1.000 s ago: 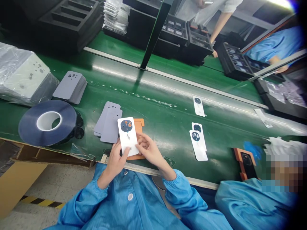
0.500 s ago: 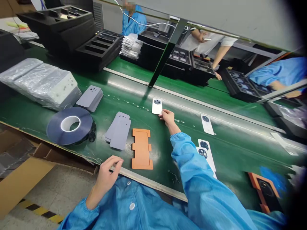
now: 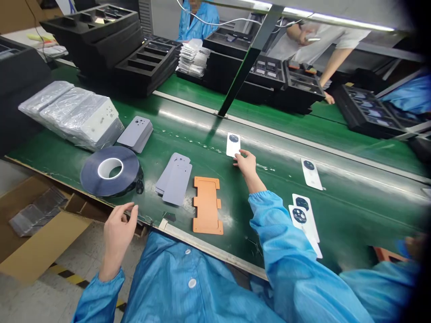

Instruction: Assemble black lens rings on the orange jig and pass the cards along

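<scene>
A white phone back cover (image 3: 233, 145) with a dark round camera area lies flat on the green bench. My right hand (image 3: 246, 165) is at its lower right corner, fingertips touching or just over the edge, fingers slightly apart. Over the bench's front edge, below the tape roll (image 3: 88, 172), hovers my left hand (image 3: 117, 231), loosely curled, thumb apart, holding nothing. Between the hands are an orange fixture plate (image 3: 206, 206) and a few overlapping grey phone-shaped sheets (image 3: 178, 184).
More white covers (image 3: 311, 172) lie to the right, two of them (image 3: 305, 215) overlapping. At left are a stack of grey sheets (image 3: 134, 132) and plastic-wrapped bundles (image 3: 74, 112). Black trays (image 3: 144, 63) stand behind. A metal post (image 3: 239, 76) rises mid-bench; co-workers sit or stand beyond.
My left hand has moved left, away from the grey sheets. My right hand stays by the white cover, its fingers a little more spread. The view has shifted.
</scene>
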Motion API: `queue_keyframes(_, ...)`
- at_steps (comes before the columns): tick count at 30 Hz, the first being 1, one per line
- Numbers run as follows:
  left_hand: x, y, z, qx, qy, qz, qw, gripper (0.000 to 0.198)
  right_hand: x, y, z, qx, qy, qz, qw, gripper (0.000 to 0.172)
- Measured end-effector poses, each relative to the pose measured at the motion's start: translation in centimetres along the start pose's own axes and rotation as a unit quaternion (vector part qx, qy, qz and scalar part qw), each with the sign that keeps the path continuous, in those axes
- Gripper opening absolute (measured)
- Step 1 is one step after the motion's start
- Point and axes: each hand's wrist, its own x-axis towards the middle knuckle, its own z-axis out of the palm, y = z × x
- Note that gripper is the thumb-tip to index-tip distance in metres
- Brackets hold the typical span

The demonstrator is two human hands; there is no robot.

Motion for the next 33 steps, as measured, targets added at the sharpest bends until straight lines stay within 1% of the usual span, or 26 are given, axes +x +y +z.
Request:
queue_keyframes(2,-0.4,0.5,0.4,-0.035,-0.015,0.010,0.999,0.024,-1.5,-0.9,0.3,-0.006,-0.002,-0.012,1.000,0.047)
queue_keyframes(4,-0.7,1.3,0.7,-0.049,-0.023,0.024,0.998,0.023,-4.1,-2.1,1.0,-0.003,-0.029,-0.044,0.999,0.042)
queue_keyframes(6,-0.9,2.2,0.8,-0.048,-0.037,0.046,0.997,0.022,-7.9,-3.6,1.7,0.014,-0.105,-0.098,0.990,0.037)
queue_keyframes(7,-1.0,2.7,0.8,-0.045,-0.048,0.057,0.996,0.022,-10.1,-4.5,2.0,0.021,-0.154,-0.120,0.981,0.035)
queue_keyframes(8,-1.0,3.1,0.8,-0.042,-0.064,0.067,0.995,0.021,-12.4,-5.4,2.2,0.024,-0.215,-0.146,0.965,0.033)
queue_keyframes(9,-1.0,3.5,0.8,-0.037,-0.084,0.075,0.993,0.021,-14.8,-6.3,2.4,0.022,-0.273,-0.183,0.944,0.030)
queue_keyframes(10,-1.0,3.8,0.8,-0.032,-0.106,0.082,0.990,0.020,-17.0,-7.1,2.6,0.009,-0.326,-0.234,0.916,0.028)
queue_keyframes(12,-1.0,4.3,0.7,-0.024,-0.149,0.092,0.984,0.018,-20.8,-8.5,3.1,-0.031,-0.429,-0.325,0.842,0.030)
queue_keyframes(13,-1.0,4.5,0.6,-0.022,-0.168,0.096,0.981,0.017,-22.2,-9.0,3.5,-0.053,-0.471,-0.348,0.809,0.034)
queue_keyframes(15,-1.1,4.7,0.2,-0.023,-0.194,0.104,0.975,0.017,-24.2,-9.5,4.4,-0.096,-0.527,-0.372,0.758,0.038)
queue_keyframes(17,-1.2,4.8,-0.2,-0.025,-0.214,0.111,0.970,0.020,-25.3,-9.5,5.3,-0.136,-0.548,-0.374,0.735,0.039)
queue_keyframes(19,-1.2,4.8,-0.6,-0.034,-0.231,0.122,0.965,0.019,-25.8,-9.3,6.1,-0.161,-0.548,-0.372,0.731,0.037)
queue_keyframes(21,-1.0,4.5,-0.7,-0.067,-0.233,0.128,0.962,0.014,-25.9,-8.9,6.6,-0.162,-0.543,-0.369,0.736,0.035)
queue_keyframes(22,-0.8,4.2,-0.5,-0.089,-0.217,0.123,0.964,0.013,-26.0,-8.7,6.7,-0.155,-0.541,-0.368,0.740,0.035)
queue_keyframes(24,-0.3,3.5,0.1,-0.124,-0.150,0.097,0.976,0.014,-26.0,-8.4,6.8,-0.140,-0.538,-0.365,0.747,0.034)
queue_keyframes(26,0.2,2.7,1.1,-0.139,-0.087,0.068,0.984,0.018,-26.0,-8.1,6.8,-0.126,-0.537,-0.365,0.750,0.034)
queue_keyframes(27,0.5,2.4,1.6,-0.145,-0.073,0.059,0.985,0.023,-26.0,-8.0,6.8,-0.119,-0.538,-0.366,0.750,0.035)
queue_keyframes(29,0.9,1.9,2.4,-0.158,-0.079,0.052,0.983,0.029,-25.9,-8.0,6.8,-0.106,-0.540,-0.368,0.749,0.037)
queue_keyframes(31,1.2,1.7,2.9,-0.168,-0.087,0.054,0.980,0.026,-25.8,-8.1,6.7,-0.097,-0.542,-0.367,0.750,0.039)
queue_keyframes(33,1.3,1.7,3.0,-0.168,-0.078,0.058,0.981,0.025,-25.8,-8.2,6.6,-0.094,-0.544,-0.363,0.750,0.038)
